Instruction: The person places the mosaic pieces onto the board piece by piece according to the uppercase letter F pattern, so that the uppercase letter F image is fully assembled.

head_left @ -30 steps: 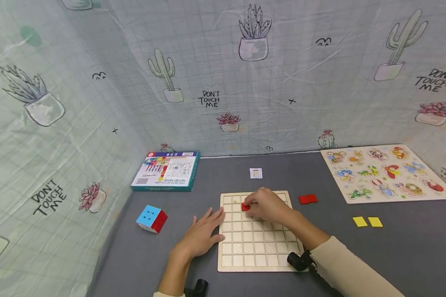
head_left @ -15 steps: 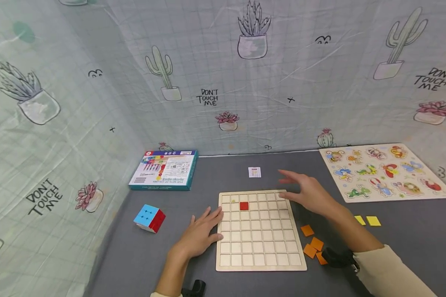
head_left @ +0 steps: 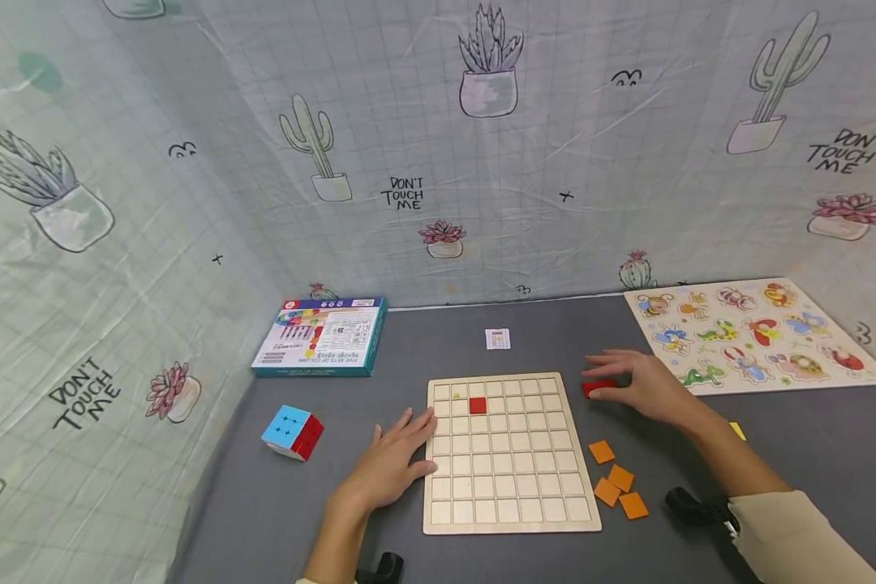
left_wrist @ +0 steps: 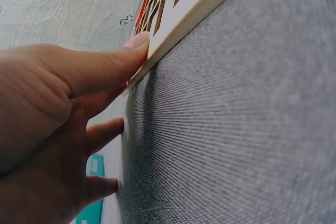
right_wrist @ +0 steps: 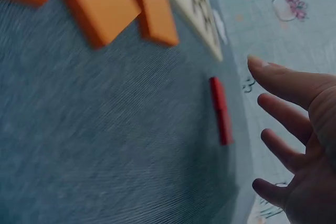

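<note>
A pale wooden grid board (head_left: pixel 511 487) lies on the grey table, with one red square tile (head_left: pixel 478 405) in a cell of its second row. My left hand (head_left: pixel 385 461) rests at the board's left edge, its fingers spread and the thumb touching the rim in the left wrist view. To the right of the board, my right hand (head_left: pixel 648 386) hovers by the red tiles (head_left: pixel 597 386), which it partly covers in the head view. The right wrist view has those red tiles (right_wrist: pixel 221 111) apart from the straight, spread fingers (right_wrist: pixel 281 116); nothing is held.
Several orange tiles (head_left: pixel 620 478) lie right of the board. A yellow tile (head_left: pixel 737 431) shows behind the right forearm. Farther off are an insect puzzle board (head_left: pixel 759 337), a small printed card (head_left: pixel 498 339), a flat box (head_left: pixel 321 337) and a puzzle cube (head_left: pixel 292 432).
My right hand has let go of the red tile in the grid and moved right to the other red tiles. The left hand stays at the board's edge.
</note>
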